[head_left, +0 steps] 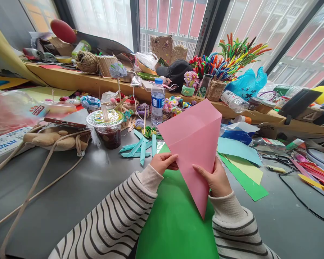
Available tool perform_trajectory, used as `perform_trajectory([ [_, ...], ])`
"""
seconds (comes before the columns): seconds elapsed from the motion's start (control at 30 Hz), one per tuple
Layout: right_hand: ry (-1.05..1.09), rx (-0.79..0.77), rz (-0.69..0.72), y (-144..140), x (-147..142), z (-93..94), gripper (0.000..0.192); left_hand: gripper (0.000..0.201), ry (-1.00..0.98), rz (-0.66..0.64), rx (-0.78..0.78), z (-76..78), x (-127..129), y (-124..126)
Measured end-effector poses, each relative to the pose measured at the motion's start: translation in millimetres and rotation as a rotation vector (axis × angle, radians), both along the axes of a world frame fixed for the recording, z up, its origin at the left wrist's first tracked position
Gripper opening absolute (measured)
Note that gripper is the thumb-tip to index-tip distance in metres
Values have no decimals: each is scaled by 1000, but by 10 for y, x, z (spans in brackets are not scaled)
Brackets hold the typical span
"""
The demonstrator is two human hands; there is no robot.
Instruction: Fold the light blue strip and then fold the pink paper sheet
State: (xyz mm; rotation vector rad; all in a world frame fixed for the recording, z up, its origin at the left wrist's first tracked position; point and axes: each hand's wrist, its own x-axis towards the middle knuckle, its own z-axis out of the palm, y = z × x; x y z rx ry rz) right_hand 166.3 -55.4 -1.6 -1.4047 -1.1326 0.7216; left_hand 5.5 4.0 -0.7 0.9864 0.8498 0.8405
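Note:
I hold a pink paper sheet (194, 144) up in front of me, tilted so one corner points down toward my lap. My left hand (163, 162) pinches its left edge with thumb on top. My right hand (216, 178) grips its right edge, fingers lying across the front face. Both wrists wear striped sleeves. Under the pink sheet a large green paper (175, 216) lies flat on the grey table (83, 187).
Teal paper strips (139, 146), a lidded drink cup (106, 127), a water bottle (157, 101), a phone on a plush bag (56, 138), light blue, yellow and green sheets (241, 162), a black cable (299, 196), and a cluttered wooden shelf (97, 81) with pipe cleaners surround me.

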Motion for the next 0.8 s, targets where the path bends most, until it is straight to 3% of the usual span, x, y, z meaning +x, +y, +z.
perform_trajectory([
  [0.13,18,-20,1,4,-20,10,56,36,-8,9,15,-3,-1,4],
  [0.33,149,-66,124,11,-39,26,58,33,-48,54,47,-39,-14,24],
  [0.8,72,-57,73,0,14,-10,55,32,-10,39,48,-11,-7,3],
])
